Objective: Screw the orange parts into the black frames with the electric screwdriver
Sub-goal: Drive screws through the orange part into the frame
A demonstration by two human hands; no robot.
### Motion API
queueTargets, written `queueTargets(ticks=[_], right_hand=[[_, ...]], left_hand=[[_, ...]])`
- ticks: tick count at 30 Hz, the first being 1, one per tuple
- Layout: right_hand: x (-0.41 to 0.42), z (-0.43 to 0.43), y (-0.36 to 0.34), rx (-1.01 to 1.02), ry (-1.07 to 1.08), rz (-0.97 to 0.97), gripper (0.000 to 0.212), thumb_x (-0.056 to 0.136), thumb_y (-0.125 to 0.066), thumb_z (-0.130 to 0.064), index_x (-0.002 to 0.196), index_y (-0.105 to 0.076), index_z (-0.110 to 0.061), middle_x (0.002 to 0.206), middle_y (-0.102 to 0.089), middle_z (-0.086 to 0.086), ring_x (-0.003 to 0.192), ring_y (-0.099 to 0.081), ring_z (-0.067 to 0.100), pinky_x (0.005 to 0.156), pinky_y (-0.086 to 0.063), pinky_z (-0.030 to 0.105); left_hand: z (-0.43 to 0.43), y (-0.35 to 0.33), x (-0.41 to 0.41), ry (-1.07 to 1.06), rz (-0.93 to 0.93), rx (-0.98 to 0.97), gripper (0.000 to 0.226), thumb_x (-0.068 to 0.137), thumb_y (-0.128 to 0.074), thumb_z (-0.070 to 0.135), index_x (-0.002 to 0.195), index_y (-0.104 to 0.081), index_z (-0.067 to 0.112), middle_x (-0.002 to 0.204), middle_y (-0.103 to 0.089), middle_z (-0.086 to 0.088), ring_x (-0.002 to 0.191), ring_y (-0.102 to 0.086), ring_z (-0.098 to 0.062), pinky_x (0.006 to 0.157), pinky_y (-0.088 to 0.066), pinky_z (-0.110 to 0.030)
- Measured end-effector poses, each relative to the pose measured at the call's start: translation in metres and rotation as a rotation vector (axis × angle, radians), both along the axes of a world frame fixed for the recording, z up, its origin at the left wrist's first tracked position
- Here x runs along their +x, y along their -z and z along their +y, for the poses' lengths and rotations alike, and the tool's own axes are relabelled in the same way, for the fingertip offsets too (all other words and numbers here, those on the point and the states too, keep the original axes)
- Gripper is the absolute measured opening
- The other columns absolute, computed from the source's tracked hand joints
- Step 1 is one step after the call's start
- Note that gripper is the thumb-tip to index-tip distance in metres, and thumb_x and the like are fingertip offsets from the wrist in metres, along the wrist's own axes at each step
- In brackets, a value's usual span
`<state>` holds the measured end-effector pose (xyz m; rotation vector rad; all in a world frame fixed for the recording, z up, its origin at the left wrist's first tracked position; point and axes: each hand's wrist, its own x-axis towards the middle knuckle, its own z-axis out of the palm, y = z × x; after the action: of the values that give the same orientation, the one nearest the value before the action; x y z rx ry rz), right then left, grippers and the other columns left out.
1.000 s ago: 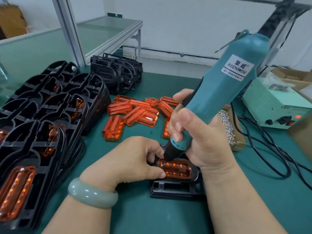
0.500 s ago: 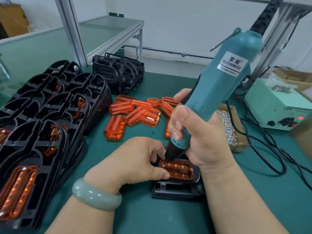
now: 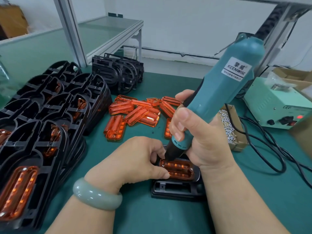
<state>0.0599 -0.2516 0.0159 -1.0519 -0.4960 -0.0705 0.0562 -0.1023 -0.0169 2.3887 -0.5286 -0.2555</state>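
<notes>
A black frame (image 3: pixel 175 189) lies flat on the green mat in front of me, with an orange part (image 3: pixel 179 169) seated in its upper half. My left hand (image 3: pixel 135 161) holds the frame's left end, its thumb pressed on the orange part's left edge and its fingers curled at the upper left corner. My right hand (image 3: pixel 199 137) grips the teal electric screwdriver (image 3: pixel 224 97), which leans to the right. Its black tip meets the orange part's upper left corner, beside my left fingers. A screw head shows at the part's right end.
Loose orange parts (image 3: pixel 140 114) lie in a pile behind my hands. Stacks of black frames (image 3: pixel 50 119), some with orange parts fitted, fill the left side; more frames (image 3: pixel 118 73) stand at the back. A cardboard box of screws (image 3: pixel 229 127) and a green power unit (image 3: pixel 278 105) with cables sit at right.
The screwdriver stands a little more upright than a second ago. Both hands stay on the same frame, and the tip stays at the same corner.
</notes>
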Motion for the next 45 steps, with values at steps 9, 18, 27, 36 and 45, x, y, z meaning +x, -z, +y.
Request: queueTargets(ticks=[9, 18, 27, 36, 45], right_hand=[[0.0001, 0.0035, 0.0001, -0.016, 0.049, -0.005, 0.012, 0.076, -0.067, -0.013, 0.085, -0.063, -0.021, 0.051, -0.047, -0.004, 0.040, -0.042, 0.011, 0.050, -0.040, 0.020], [0.0009, 0.0025, 0.0016, 0.028, 0.038, 0.003, 0.009, 0.075, -0.065, -0.017, 0.081, -0.065, -0.024, 0.052, -0.048, -0.005, 0.040, -0.042, 0.010, 0.048, -0.039, 0.019], [-0.0010, 0.0024, 0.0037, -0.020, 0.075, -0.022, 0.014, 0.075, -0.067, -0.019, 0.087, -0.067, -0.025, 0.050, -0.048, -0.004, 0.040, -0.042, 0.012, 0.049, -0.040, 0.021], [-0.0037, -0.0034, 0.0041, 0.017, 0.066, -0.053, 0.029, 0.072, -0.082, -0.036, 0.092, -0.067, -0.022, 0.054, -0.051, -0.004, 0.043, -0.046, 0.012, 0.051, -0.041, 0.022], [-0.0072, -0.0049, -0.0012, 0.037, 0.069, -0.086, 0.042, 0.068, -0.083, -0.045, 0.094, -0.065, -0.018, 0.055, -0.050, -0.001, 0.044, -0.046, 0.013, 0.050, -0.040, 0.022]], left_hand=[[0.0002, -0.0038, 0.0000, 0.026, 0.012, 0.002, 0.037, 0.060, -0.085, 0.043, 0.061, -0.051, 0.058, 0.057, -0.052, 0.030, 0.050, -0.046, 0.001, 0.052, -0.035, -0.017], [0.0002, -0.0041, -0.0012, 0.026, 0.023, 0.006, 0.038, 0.060, -0.084, 0.042, 0.062, -0.050, 0.059, 0.058, -0.052, 0.030, 0.050, -0.047, 0.002, 0.049, -0.033, -0.014], [-0.0003, -0.0029, -0.0007, 0.013, 0.036, 0.005, 0.037, 0.060, -0.084, 0.042, 0.061, -0.050, 0.058, 0.056, -0.052, 0.027, 0.050, -0.046, 0.002, 0.051, -0.032, -0.015], [-0.0013, -0.0001, 0.0009, 0.004, 0.028, 0.070, 0.032, 0.058, -0.082, 0.049, 0.061, -0.050, 0.048, 0.062, -0.052, 0.017, 0.053, -0.047, 0.003, 0.051, -0.033, -0.015], [-0.0051, -0.0049, 0.0016, -0.011, 0.039, 0.135, 0.031, 0.059, -0.081, 0.050, 0.062, -0.050, 0.049, 0.062, -0.052, 0.017, 0.054, -0.047, 0.003, 0.051, -0.033, -0.019]])
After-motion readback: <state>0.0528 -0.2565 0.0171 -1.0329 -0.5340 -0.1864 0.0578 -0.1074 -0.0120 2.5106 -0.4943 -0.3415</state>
